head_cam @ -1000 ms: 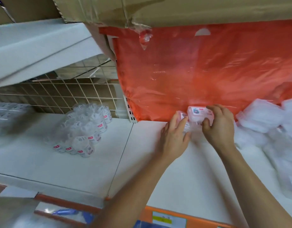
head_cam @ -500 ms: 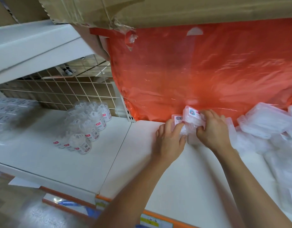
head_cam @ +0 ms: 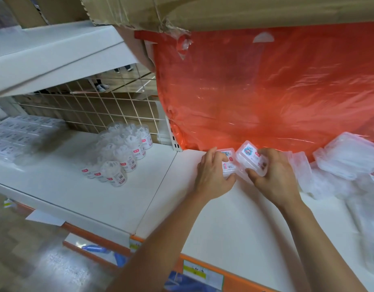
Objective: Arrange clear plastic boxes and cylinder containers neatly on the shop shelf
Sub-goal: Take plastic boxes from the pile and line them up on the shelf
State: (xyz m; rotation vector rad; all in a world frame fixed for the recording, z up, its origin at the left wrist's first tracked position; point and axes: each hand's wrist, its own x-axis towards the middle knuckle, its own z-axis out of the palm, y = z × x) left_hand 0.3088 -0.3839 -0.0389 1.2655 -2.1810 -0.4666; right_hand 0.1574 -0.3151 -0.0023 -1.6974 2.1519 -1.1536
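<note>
Tilted clear box (head_cam: 250, 157): your right hand (head_cam: 274, 178) grips it, thumb on the near edge and fingers over the far side. A second ago it lay level; now it stands tipped, label facing you.
Second clear box (head_cam: 227, 160): your left hand (head_cam: 211, 175) still curls round it on the shelf (head_cam: 234, 218), touching the tilted one.
Meaning: you seem to be squaring this pair into a row; neither is settled yet.
Loose pile (head_cam: 346, 159): just beyond your right hand, unsorted.
Cylinder containers (head_cam: 123, 157): well left of your left hand, grouped.
</note>
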